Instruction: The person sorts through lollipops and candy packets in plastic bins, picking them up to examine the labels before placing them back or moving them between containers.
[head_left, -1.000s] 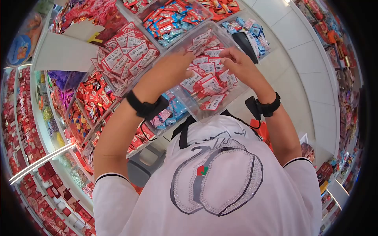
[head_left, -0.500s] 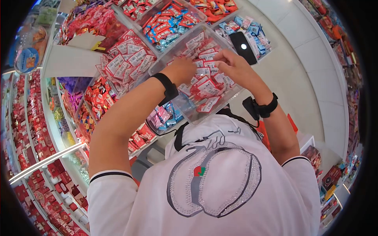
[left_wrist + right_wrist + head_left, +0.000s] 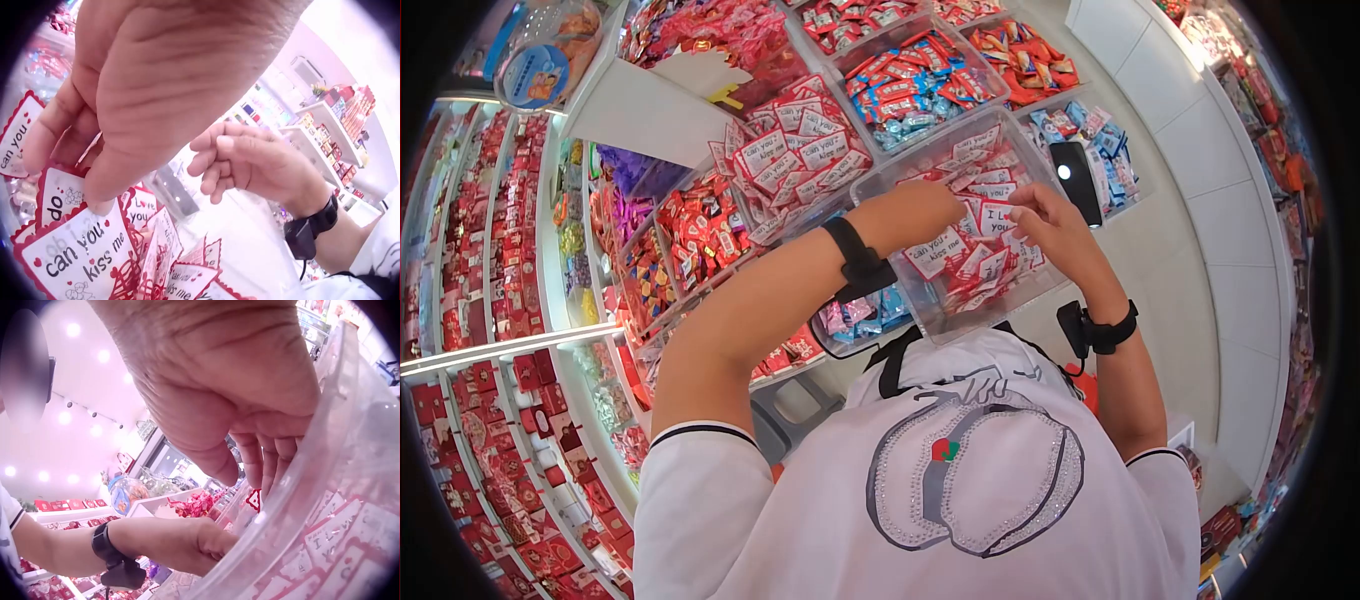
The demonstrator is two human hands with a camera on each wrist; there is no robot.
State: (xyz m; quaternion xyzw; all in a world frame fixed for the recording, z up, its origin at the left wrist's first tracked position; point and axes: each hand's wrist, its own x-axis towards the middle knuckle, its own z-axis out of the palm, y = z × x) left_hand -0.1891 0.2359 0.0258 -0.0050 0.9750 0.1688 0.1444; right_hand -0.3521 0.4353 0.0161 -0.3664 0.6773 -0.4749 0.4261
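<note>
A clear plastic bin [image 3: 955, 325] holds several white, red-edged cards [image 3: 985, 225] printed with phrases such as "can you kiss me". Over its left side is my left hand [image 3: 925, 212], fingers bent down among them. In the left wrist view, the left thumb lies over the top edge of a "can you kiss me" card [image 3: 78, 256], with the fingers curled on the far side, partly hidden. My right hand [image 3: 1055, 230] hovers by the bin's right rim, fingers loosely bent, holding nothing; in the right wrist view its fingertips hang just beyond the rim [image 3: 275, 515].
Left of the bin, another compartment is heaped with the same cards [image 3: 800, 150]. Bins of red and blue wrapped sweets [image 3: 910, 85] stand behind. A black phone [image 3: 1077, 185] lies at the right on blue packets [image 3: 1110, 150]. Stocked shelves [image 3: 500, 440] line the left.
The head view has shifted, so the bins sit further right and lower. My left hand has turned and its fingers have dipped into the cards. My right hand stays by the right rim.
</note>
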